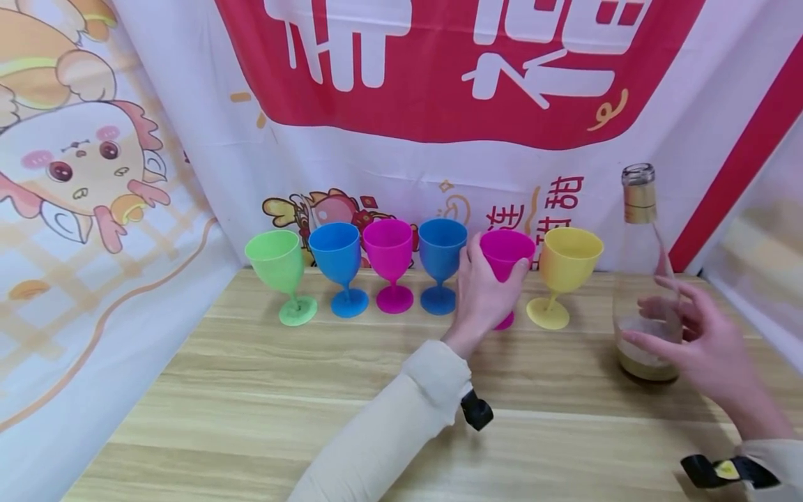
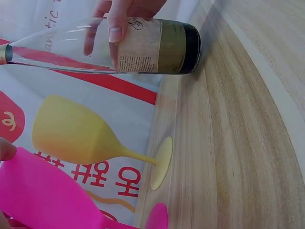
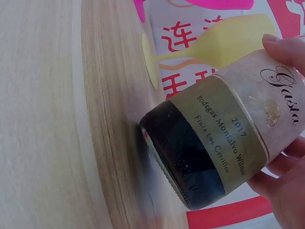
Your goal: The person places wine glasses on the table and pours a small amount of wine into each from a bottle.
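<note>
My left hand (image 1: 486,295) grips the bowl of a magenta goblet (image 1: 507,246), thumb on one side and fingers on the other; part of its stem is hidden behind the hand. My right hand (image 1: 715,341) holds a clear glass wine bottle (image 1: 646,307) around its lower half. The bottle has a pale label (image 3: 226,126) and a dark base, and dark liquid shows low in it. Between the two hands stands a yellow goblet (image 1: 569,268), which nothing touches. Left of my left hand, a blue goblet (image 1: 442,254) stands close by the fingers.
Further left in the same row are another magenta goblet (image 1: 390,254), a second blue goblet (image 1: 337,254) and a light green goblet (image 1: 276,261). They stand near the back of the wooden table (image 1: 263,411). A printed cloth (image 1: 401,174) hangs right behind them.
</note>
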`<action>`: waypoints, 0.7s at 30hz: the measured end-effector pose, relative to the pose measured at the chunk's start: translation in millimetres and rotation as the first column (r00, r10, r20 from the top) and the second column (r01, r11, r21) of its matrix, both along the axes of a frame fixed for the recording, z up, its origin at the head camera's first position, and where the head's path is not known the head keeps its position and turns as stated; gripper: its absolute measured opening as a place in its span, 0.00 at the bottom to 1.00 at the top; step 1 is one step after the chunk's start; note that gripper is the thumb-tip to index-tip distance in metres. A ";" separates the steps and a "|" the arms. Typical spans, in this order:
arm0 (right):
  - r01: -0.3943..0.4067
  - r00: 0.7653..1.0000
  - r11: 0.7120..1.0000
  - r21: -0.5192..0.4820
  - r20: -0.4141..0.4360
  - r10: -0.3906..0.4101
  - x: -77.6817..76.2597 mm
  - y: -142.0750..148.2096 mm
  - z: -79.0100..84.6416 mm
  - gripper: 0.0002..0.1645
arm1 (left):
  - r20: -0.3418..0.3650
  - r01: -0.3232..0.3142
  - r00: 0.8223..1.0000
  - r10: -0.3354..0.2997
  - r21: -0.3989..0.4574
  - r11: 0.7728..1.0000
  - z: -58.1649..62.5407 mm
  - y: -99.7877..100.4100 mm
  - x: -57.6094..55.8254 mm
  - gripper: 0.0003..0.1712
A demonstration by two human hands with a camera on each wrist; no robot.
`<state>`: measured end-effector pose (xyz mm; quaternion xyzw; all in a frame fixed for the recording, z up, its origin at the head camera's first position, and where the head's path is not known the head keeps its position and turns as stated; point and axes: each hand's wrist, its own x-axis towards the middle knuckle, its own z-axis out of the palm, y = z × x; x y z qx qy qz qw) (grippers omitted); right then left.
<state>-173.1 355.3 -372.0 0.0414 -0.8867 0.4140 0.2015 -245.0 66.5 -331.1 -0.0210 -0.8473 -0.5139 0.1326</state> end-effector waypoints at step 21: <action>0.137 0.952 0.945 0.297 -0.302 -0.043 -0.9 4.2 11.6 0.63 | -0.009 0.061 0.998 -0.061 -0.029 0.998 -2.1 -12.4 -6.2 0.50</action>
